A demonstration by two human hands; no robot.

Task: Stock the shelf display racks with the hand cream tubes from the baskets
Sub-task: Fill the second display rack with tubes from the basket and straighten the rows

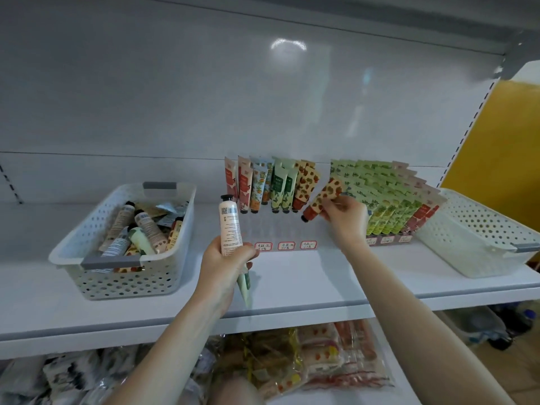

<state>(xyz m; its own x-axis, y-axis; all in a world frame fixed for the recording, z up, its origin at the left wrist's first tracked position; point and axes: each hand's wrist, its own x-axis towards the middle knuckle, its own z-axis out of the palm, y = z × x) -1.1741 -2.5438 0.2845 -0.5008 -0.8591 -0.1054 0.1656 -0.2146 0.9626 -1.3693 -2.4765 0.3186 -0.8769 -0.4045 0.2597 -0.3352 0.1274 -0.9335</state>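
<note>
Right hand (346, 213) pinches strawberry tube (323, 198), tilted, just beside clear rack (280, 229). Left hand (226, 258) grips cream tube (230, 226) upright plus green tube (245, 285). Left basket (125, 229) holds more.

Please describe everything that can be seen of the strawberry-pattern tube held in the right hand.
The strawberry-pattern tube looks like soft plastic: a cream body printed with red strawberries, a dark cap at its lower left end, a flat crimped end at the upper right. It is tilted, cap downward, pinched by the right hand, just right of the matching tubes standing in the clear rack.
</note>
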